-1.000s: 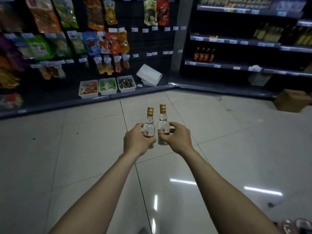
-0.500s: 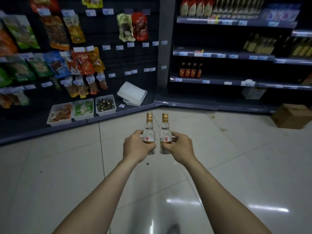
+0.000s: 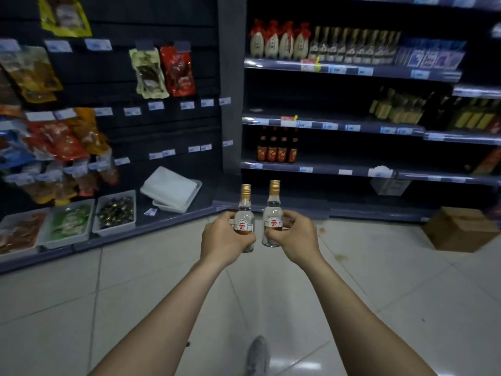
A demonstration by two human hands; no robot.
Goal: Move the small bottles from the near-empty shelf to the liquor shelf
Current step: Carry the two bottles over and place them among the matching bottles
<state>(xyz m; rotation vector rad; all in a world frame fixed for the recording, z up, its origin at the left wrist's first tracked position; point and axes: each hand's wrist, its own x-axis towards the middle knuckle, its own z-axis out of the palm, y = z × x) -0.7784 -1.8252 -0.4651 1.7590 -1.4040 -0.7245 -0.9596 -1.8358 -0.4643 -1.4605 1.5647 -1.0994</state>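
While carried toward liquor shelf point(image 3: 349, 126), left hand point(image 3: 223, 241) grips one small bottle point(image 3: 244, 221), right hand point(image 3: 294, 238) grips second bottle point(image 3: 273, 219); both upright, side by side over floor, likely for safe transit.

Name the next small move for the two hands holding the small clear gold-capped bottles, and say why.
Probably keep walking toward the dark liquor shelf ahead. The left hand and right hand each grip one small clear gold-capped bottle upright, out over the tiled floor, short of the shelf. Bare space shows beside the four dark red-labelled bottles.
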